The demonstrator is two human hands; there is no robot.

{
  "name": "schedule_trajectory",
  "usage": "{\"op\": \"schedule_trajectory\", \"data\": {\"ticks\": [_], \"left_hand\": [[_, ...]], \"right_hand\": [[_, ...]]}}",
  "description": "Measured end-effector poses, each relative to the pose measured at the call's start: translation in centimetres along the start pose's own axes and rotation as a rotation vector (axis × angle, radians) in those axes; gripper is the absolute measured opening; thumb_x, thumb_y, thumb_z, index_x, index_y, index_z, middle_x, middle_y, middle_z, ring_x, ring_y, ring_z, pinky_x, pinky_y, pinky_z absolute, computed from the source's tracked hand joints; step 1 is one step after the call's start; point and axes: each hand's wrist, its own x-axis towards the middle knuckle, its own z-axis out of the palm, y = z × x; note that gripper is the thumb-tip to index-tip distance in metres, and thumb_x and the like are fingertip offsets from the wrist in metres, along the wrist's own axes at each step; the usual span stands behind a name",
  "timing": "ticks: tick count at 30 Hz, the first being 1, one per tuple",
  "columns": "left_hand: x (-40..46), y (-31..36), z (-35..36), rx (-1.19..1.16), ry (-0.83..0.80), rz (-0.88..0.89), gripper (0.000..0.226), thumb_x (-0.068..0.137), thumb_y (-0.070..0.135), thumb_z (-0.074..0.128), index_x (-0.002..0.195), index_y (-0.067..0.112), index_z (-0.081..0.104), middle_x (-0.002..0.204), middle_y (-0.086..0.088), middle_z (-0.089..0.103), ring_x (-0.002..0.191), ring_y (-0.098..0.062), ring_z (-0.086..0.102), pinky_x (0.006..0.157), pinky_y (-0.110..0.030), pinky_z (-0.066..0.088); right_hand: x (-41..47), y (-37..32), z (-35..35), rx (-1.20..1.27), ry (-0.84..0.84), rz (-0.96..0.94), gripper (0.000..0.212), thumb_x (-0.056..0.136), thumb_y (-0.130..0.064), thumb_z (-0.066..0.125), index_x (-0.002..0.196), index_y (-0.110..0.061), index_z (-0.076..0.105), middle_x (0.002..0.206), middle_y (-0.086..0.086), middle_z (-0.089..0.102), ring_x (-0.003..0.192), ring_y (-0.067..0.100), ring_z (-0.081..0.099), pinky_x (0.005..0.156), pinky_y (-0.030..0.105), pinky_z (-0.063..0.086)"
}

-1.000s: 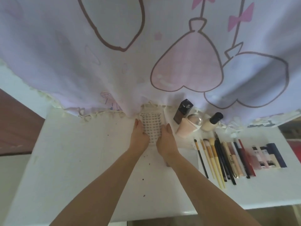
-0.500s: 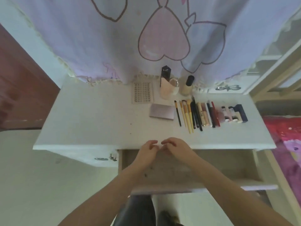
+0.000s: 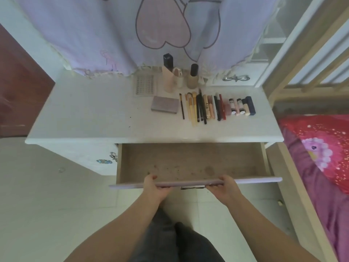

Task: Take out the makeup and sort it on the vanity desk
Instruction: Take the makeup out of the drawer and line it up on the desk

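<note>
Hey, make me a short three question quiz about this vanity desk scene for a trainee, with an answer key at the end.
1. True or false: the open drawer still holds makeup.
2. What does each hand grip? A) a brush B) the drawer's front edge C) the curtain
3. Fill in: the flat grey palette lies just ____ of the row of brushes, as the camera sees it.

Key: 1. False, only specks show inside. 2. B, the left hand and the right hand both grip it. 3. Left.
</note>
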Motion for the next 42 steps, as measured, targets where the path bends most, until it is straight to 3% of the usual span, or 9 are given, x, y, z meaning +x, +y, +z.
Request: {"op": "schedule_trajectory", "data": {"ticks": [3,9,14,18,22,26,30,39,42], "left_hand": [[-0.5,-0.1,0.0,-0.038,-0.005,-0.014,0.068,0.09,0.015,0.046,0.147,0.011,0.011,0.148,-0.024,0.023,0.132,-0.047,0.029,0.108,-0.06,0.023],[-2.1,0.6,1.6,0.026,0.04,0.044,0.067,0.086,0.014,0.051,0.144,0.021,0.018,0.146,-0.022,0.024,0.133,-0.047,0.026,0.107,-0.062,0.023],[-2.6,1.2,3.3,0.112,0.105,0.124,0.046,0.086,0.013,0.049,0.129,0.019,0.033,0.136,-0.016,0.029,0.134,-0.042,0.024,0.109,-0.058,0.023],[-2.7,2.1,5.0,0.079,0.09,0.123,0.057,0.087,0.015,0.047,0.139,0.015,0.026,0.145,-0.016,0.023,0.135,-0.04,0.022,0.11,-0.054,0.022],[-2.3,2.9,6.5,0.041,0.037,0.135,0.063,0.086,0.014,0.049,0.142,0.017,0.021,0.149,-0.02,0.015,0.138,-0.044,0.015,0.111,-0.058,0.019],[-1.5,4.1,8.0,0.011,-0.046,0.125,0.071,0.087,0.02,0.049,0.147,0.014,0.012,0.152,-0.021,0.008,0.139,-0.045,0.011,0.111,-0.059,0.017],[-0.4,5.2,8.7,-0.006,-0.147,0.091,0.075,0.09,0.024,0.046,0.148,0.006,0.002,0.153,-0.024,0.005,0.14,-0.044,0.01,0.114,-0.055,0.017],[0.3,5.9,8.6,-0.063,-0.318,0.026,0.074,0.094,0.029,0.041,0.148,-0.001,0.0,0.154,-0.023,0.013,0.141,-0.041,0.014,0.116,-0.049,0.016],[0.1,5.7,8.1,0.09,-0.304,0.064,0.057,0.096,0.022,0.036,0.145,-0.002,0.017,0.147,-0.022,0.029,0.139,-0.038,0.023,0.114,-0.046,0.022]], "right_hand": [[-0.1,-0.4,-0.3,0.033,-0.037,0.014,0.024,0.095,-0.005,0.033,0.115,0.006,0.04,0.095,0.023,0.049,0.121,0.044,0.045,0.107,0.052,0.033],[-1.1,-1.7,0.3,0.015,-0.039,-0.003,0.011,0.092,0.001,0.031,0.086,-0.001,0.039,0.078,0.017,0.045,0.078,0.038,0.052,0.105,0.055,0.035],[-1.6,-2.6,1.0,-0.072,-0.022,-0.012,0.016,0.094,-0.001,0.034,0.109,0.004,0.038,0.087,0.022,0.048,0.081,0.037,0.054,0.102,0.057,0.04],[-2.0,-3.0,2.2,-0.119,-0.037,-0.056,0.036,0.095,-0.004,0.033,0.131,0.0,0.032,0.099,0.027,0.046,0.091,0.039,0.053,0.107,0.053,0.034],[-1.6,-4.7,4.3,-0.213,-0.064,-0.061,0.009,0.093,-0.002,0.03,0.099,-0.007,0.035,0.112,0.028,0.044,0.119,0.043,0.049,0.104,0.066,0.03],[-0.9,-6.1,5.9,-0.217,-0.121,-0.057,0.014,0.09,0.0,0.029,0.083,-0.011,0.033,0.095,0.021,0.045,0.111,0.04,0.047,0.106,0.067,0.026],[-0.3,-7.1,7.2,-0.175,-0.149,-0.059,0.021,0.09,0.0,0.028,0.074,-0.014,0.031,0.078,0.014,0.039,0.083,0.035,0.052,0.108,0.061,0.028],[-0.2,-7.0,8.4,-0.195,-0.176,-0.127,0.02,0.089,0.001,0.036,0.073,-0.011,0.04,0.076,0.015,0.048,0.081,0.031,0.055,0.102,0.05,0.041],[-0.4,-6.3,7.3,-0.368,-0.126,-0.23,0.022,0.095,-0.004,0.04,0.077,-0.005,0.053,0.09,0.012,0.061,0.094,0.026,0.061,0.101,0.048,0.042]]}}
